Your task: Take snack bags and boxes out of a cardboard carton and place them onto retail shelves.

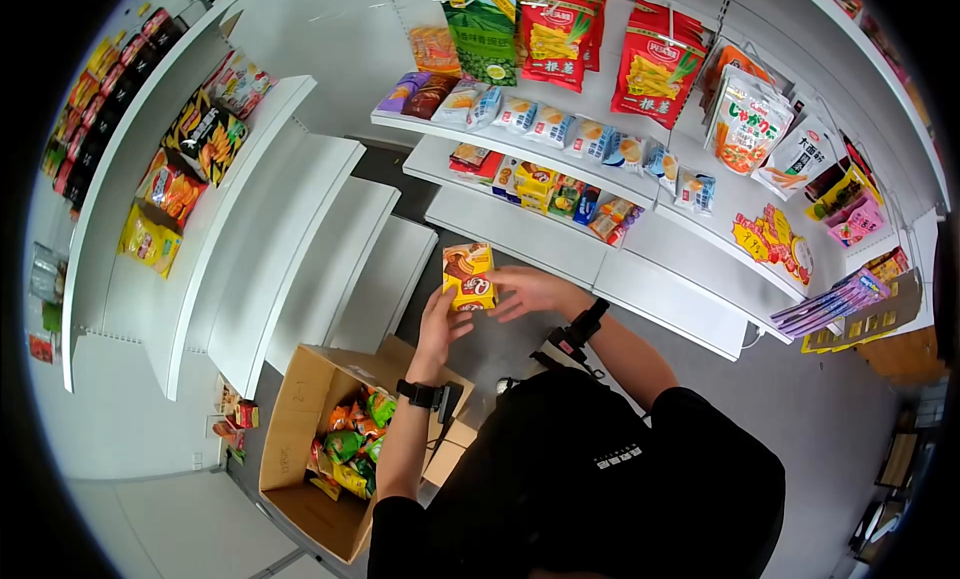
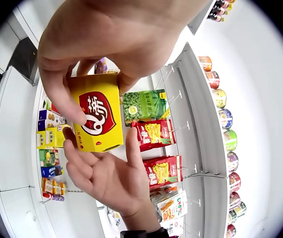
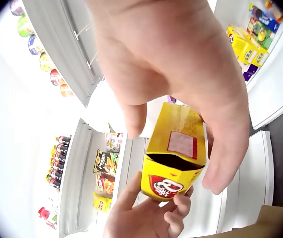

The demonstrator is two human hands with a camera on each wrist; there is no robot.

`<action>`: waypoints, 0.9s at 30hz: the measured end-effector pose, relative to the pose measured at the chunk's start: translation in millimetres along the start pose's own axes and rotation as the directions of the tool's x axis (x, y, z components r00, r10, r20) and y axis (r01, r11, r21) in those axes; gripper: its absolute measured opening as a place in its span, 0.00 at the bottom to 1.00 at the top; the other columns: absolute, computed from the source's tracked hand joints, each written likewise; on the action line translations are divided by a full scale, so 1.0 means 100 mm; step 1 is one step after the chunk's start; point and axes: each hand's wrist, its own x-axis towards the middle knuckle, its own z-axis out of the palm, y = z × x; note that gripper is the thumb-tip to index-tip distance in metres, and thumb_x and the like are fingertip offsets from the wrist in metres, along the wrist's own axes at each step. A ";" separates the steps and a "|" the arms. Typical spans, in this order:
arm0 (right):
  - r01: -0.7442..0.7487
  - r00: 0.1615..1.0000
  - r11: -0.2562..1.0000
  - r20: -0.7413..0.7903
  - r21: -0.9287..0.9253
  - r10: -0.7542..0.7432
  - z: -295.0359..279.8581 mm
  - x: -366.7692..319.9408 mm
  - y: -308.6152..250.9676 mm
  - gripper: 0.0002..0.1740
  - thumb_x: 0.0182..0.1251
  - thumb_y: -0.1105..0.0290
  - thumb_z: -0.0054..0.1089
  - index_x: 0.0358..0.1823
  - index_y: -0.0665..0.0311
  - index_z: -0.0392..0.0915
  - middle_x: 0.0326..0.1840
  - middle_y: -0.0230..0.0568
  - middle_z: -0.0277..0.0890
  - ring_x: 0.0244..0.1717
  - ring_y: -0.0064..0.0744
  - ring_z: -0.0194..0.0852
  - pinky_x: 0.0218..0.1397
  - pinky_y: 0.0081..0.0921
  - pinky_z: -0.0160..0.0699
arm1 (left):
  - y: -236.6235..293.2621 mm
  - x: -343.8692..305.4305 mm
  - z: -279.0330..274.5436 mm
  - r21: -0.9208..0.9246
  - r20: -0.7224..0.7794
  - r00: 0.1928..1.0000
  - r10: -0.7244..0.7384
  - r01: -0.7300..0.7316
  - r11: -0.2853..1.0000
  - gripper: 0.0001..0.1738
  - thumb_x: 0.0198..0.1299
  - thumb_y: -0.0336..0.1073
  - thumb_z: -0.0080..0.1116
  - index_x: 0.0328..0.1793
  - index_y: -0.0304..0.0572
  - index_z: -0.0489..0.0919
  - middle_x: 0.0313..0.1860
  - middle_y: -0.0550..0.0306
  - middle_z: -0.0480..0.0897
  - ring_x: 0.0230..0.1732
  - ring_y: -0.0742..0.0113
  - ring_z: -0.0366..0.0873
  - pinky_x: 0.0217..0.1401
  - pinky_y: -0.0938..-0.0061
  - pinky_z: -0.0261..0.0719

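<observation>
A yellow snack box (image 1: 468, 269) with a red oval logo is held up between both hands in the head view. My left hand (image 1: 434, 329) grips it, thumb on one side and fingers on the other. My right hand (image 1: 532, 291) is right at the box's other side, fingers spread and fairly straight, as the left wrist view also shows with the palm (image 2: 114, 181) turned up below the box. In the right wrist view a dark gap runs along one end edge of the box (image 3: 178, 129), and the right thumb and fingers stand on either side of it.
An open cardboard box (image 1: 285, 449) holding several colourful snack bags (image 1: 350, 444) stands at lower left. White stepped shelves (image 1: 300, 229) rise on the left. Ahead, a shelf (image 1: 510, 139) carries small packets, with similar yellow boxes (image 1: 535, 186) on the tier below and hanging bags (image 1: 555, 39) above.
</observation>
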 end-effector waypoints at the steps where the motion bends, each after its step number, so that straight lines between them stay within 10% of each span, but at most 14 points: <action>1: -0.006 1.000 1.000 -0.019 -0.013 0.006 0.03 -0.02 0.01 0.39 0.59 0.45 0.60 0.62 0.64 0.58 0.56 0.50 0.67 0.49 0.45 0.76 0.52 0.40 0.78 | 0.00 0.02 0.00 0.007 0.006 1.000 0.008 -0.008 1.000 0.32 0.62 0.52 0.52 0.69 0.49 0.62 0.47 0.60 0.77 0.42 0.71 0.76 0.43 0.71 0.79; 13: 0.067 0.956 0.974 -0.294 0.217 -0.001 -1.17 -0.21 0.17 0.30 0.59 0.57 0.62 0.58 0.67 0.65 0.52 0.48 0.71 0.50 0.41 0.73 0.52 0.33 0.77 | -0.06 0.62 0.72 0.072 -0.026 1.000 0.000 0.002 0.997 0.36 0.61 0.47 0.56 0.71 0.42 0.57 0.60 0.56 0.68 0.48 0.65 0.75 0.48 0.66 0.79; 27: 0.312 0.743 0.785 -0.653 0.535 0.149 -2.84 0.11 0.50 0.26 0.55 0.66 0.66 0.53 0.64 0.65 0.49 0.47 0.66 0.50 0.41 0.68 0.51 0.36 0.78 | -0.05 0.58 0.63 -0.033 -0.140 0.990 -0.017 0.013 0.999 0.28 0.63 0.46 0.54 0.66 0.42 0.66 0.53 0.56 0.74 0.46 0.65 0.77 0.48 0.70 0.78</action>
